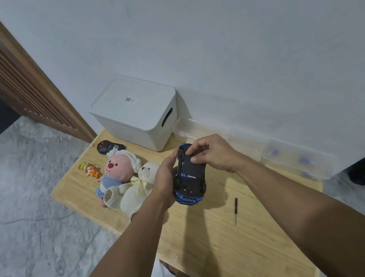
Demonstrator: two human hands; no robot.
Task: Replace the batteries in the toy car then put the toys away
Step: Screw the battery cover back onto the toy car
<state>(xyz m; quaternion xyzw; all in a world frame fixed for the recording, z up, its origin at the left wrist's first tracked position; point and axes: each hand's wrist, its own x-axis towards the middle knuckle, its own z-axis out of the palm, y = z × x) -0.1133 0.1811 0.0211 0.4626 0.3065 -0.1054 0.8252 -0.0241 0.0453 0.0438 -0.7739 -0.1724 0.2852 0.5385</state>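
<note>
A blue toy car (190, 180) is held upside down above the wooden table (215, 235), its black underside facing me. My left hand (164, 176) grips the car's left side. My right hand (212, 154) rests on the far end of the underside, fingertips pinched on the black bottom panel. A small black-handled screwdriver (235, 211) lies on the table to the right of the car. A black remote control (108, 146) lies at the table's far left.
A white lidded storage box (136, 112) stands against the wall at the back. A pink plush doll (117, 171), a white teddy bear (136, 188) and a small colourful figure (90, 169) lie left of the car. Clear plastic containers (296, 159) line the wall on the right.
</note>
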